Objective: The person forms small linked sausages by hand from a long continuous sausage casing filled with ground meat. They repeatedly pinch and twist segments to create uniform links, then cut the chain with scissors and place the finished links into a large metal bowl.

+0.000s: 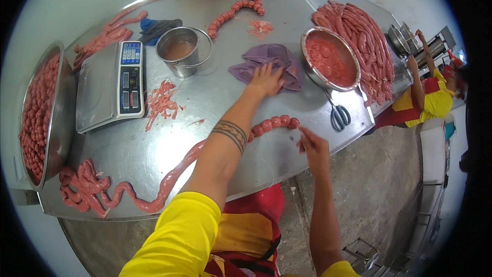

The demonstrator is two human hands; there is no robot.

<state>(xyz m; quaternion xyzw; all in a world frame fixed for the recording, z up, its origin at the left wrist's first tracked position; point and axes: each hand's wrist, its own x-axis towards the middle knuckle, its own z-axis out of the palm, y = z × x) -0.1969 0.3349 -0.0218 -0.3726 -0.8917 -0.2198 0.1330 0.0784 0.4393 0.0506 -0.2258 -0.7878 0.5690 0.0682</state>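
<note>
My left hand (266, 79) reaches far over the table and rests on a crumpled purple cloth (247, 61), its fingers spread. Closer to me, a long raw sausage (171, 178) runs from a coiled heap at the left, passing under my left forearm. Its right end is tied into several small round links (275, 122). Just beside the last link is my right hand (313, 146), fingers drawn together; what they pinch, if anything, is too small to make out. A thin pale string (271, 170) lies on the metal near the table's front edge.
On the steel table (215, 92) stand a scale (110, 84), a bucket of cloudy liquid (179, 51), a bowl of ground meat (330, 59) and scissors (339, 115). Sausages (359, 41) pile up at right; a tub of links (41, 118) is at left. Other people work at the far side and right.
</note>
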